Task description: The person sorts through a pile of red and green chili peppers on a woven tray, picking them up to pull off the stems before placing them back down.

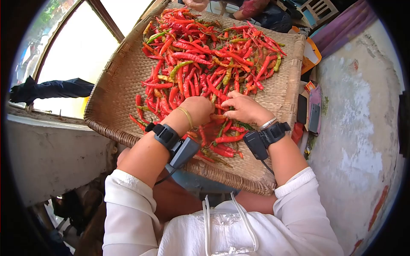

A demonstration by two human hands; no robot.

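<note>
A heap of red chili peppers [188, 55], mixed with some green and yellowish ones, lies in a woven basket tray [117, 91]. My left hand [197, 109] is over the near part of the heap, its fingers curled down and mostly hidden from above. Close by on the right, my right hand [248, 109] has its thumb and fingers drawn together toward the left. An orange-red chili pepper [218, 116] spans the small gap between both sets of fingertips. More chilies lie loose beneath my wrists.
Across the tray, another person's hand [197, 4] shows at the far rim. A window with a dark folded cloth [60, 89] is on the left. A worn plaster wall [354, 111] rises on the right, with a phone-like grey object [314, 117] beside the tray.
</note>
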